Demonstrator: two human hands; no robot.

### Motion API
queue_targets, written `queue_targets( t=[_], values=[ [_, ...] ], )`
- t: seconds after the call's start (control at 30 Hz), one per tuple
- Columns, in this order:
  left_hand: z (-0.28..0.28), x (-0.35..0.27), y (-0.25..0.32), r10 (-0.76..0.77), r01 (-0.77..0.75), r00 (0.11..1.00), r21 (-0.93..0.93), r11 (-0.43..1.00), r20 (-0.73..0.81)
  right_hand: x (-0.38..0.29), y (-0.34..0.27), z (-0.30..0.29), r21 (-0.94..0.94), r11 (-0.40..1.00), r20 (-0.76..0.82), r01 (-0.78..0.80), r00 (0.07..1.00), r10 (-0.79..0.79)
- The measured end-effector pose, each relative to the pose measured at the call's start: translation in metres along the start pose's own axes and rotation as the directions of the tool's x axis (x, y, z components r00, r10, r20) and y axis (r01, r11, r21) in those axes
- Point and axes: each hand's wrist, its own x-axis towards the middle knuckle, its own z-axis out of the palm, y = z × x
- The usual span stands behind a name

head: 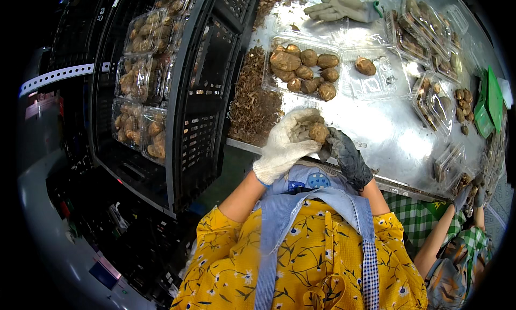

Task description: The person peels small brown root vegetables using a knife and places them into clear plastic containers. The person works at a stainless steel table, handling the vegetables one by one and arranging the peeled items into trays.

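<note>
My left hand (284, 142), in a white knit glove, curls around a small brown taro corm (318, 133) near the table's front edge. In a dark glove, my right hand (347, 154) grips the same corm from the right; its fingertips are partly hidden. Just beyond my hands lies an open clear plastic clamshell box (268, 78) with several taro corms (304, 72) in its base. Right of it, a single taro corm (365, 66) rests in another open clear plastic box (363, 90).
A black plastic crate (197, 108) at left holds filled clamshell boxes (135, 78). Brown peelings (254, 108) cover the left of the metal table (387, 128). A spare glove (342, 8), more filled boxes (431, 25) and a green container (488, 104) lie beyond. A co-worker's gloved hands (469, 197) are at right.
</note>
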Motion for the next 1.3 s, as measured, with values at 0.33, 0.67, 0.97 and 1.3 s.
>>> queue_targets(
  t=[0.33, 0.67, 0.97, 1.3],
  values=[
    [0.000, -0.002, -0.002, 0.193, -0.195, 0.980, 0.404, 0.894, 0.045, -0.010, -0.034, 0.002, -0.270, 0.928, -0.040, 0.259, 0.959, -0.279],
    [0.001, -0.005, 0.003, 0.179, -0.252, 0.967, 0.589, 0.768, 0.180, -0.007, -0.053, 0.003, -0.769, 0.443, 0.222, 0.460, 0.843, -0.491],
    [-0.003, -0.001, 0.007, -0.177, 0.193, 0.966, -0.070, 0.979, 0.189, -0.014, 0.002, -0.010, -0.717, 0.542, 0.131, 0.439, 0.848, -0.513],
    [-0.006, -0.001, 0.006, 0.145, -0.273, 0.959, 0.658, 0.702, 0.243, -0.013, -0.078, 0.012, -0.466, 0.884, -0.037, 0.034, 0.998, -0.057]
  ],
)
